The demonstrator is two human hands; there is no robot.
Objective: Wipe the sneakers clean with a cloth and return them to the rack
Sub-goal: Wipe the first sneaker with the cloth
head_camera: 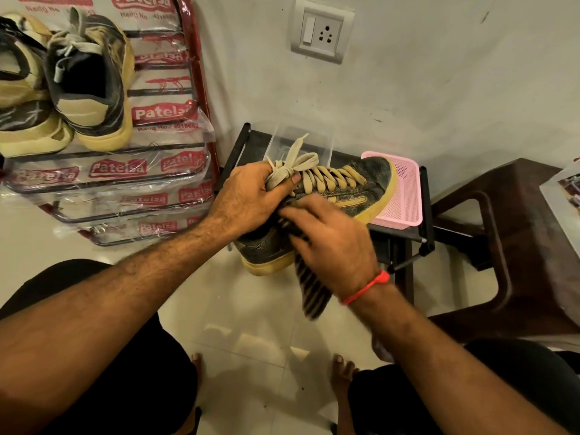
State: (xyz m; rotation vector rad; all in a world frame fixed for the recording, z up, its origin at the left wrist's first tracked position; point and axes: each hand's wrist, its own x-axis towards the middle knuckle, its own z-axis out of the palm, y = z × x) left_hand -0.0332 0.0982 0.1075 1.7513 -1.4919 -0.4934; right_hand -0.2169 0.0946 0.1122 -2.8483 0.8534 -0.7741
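Note:
A dark sneaker (370,186) with a yellowish sole and tan laces is held in the air at the middle of the view, toe pointing right. My left hand (251,199) grips it at the collar, thumb over the lace bow. My right hand (332,243) presses a dark striped cloth (310,290) against the sneaker's near side; the cloth hangs down below the hand. Two more sneakers (91,80) of the same kind stand on the top shelf of the red rack (201,89) at the upper left.
The rack's lower shelves are wrapped in printed plastic. A low black stand (423,215) behind the sneaker carries a pink mesh basket (405,196). A brown plastic stool (514,221) stands at the right. A wall socket (320,32) is above. My knees and bare feet are below, on pale tiles.

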